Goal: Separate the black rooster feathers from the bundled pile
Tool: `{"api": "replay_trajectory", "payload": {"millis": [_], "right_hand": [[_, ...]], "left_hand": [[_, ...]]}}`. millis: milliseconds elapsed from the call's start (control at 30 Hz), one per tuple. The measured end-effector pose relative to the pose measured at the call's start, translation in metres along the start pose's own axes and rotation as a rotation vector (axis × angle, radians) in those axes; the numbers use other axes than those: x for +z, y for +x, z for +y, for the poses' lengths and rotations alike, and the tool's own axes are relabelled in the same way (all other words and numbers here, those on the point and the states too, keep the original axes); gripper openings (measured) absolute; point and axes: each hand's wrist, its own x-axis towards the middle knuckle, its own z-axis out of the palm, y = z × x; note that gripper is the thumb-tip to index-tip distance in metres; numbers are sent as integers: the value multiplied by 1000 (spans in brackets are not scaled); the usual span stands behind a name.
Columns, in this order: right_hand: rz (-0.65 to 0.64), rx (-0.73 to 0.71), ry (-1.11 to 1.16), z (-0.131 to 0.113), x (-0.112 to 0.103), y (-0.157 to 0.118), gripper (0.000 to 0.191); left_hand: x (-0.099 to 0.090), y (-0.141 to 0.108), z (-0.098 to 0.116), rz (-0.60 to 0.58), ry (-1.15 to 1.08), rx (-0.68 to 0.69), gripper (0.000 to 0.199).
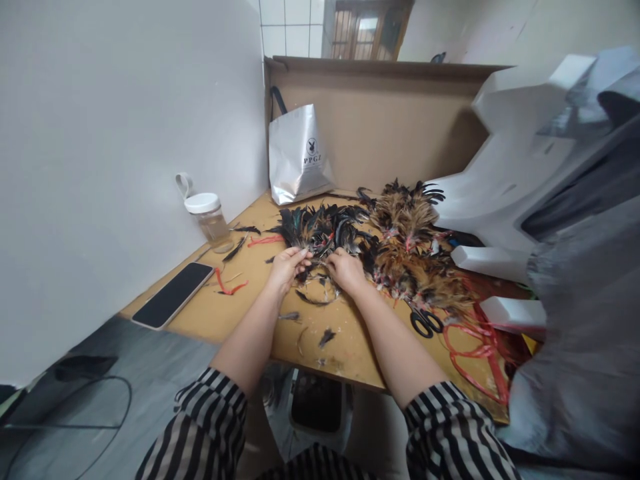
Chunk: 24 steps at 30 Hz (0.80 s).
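Dark feathers (313, 225) lie in a pile at the middle of the wooden table (240, 313). My left hand (290, 268) is at the pile's near left edge, its thumb and fingers pinched together; what they hold is too small to make out. Close on its right, my right hand (347, 270) is closed at the near edge of the same pile, and its fingertips are partly hidden among feathers. Brown feather bundles (405, 213) with red ties lie to the right. Loose feathers (327, 337) are scattered on the tabletop near my forearms.
A phone (173, 295) and a lidded jar (213, 223) are on the left. Behind the pile stands a silver bag (300, 157). Black-handled scissors (426, 322) and red plastic strips (483, 350) lie on the right, beside white foam pieces (493, 263) and grey plastic (580, 333).
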Motion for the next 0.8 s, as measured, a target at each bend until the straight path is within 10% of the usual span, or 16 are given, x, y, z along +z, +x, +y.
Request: {"api": "replay_trajectory", "payload": {"millis": [100, 300, 800], "right_hand": [[115, 78, 426, 5, 4, 3, 18], [-78, 289, 1306, -3, 8, 5, 31], [49, 408, 1342, -19, 13, 6, 28]], "left_hand": [[-2, 1, 3, 47, -77, -1, 21], [-3, 1, 3, 30, -148, -79, 16], [6, -6, -2, -136, 25, -138, 14]]}}
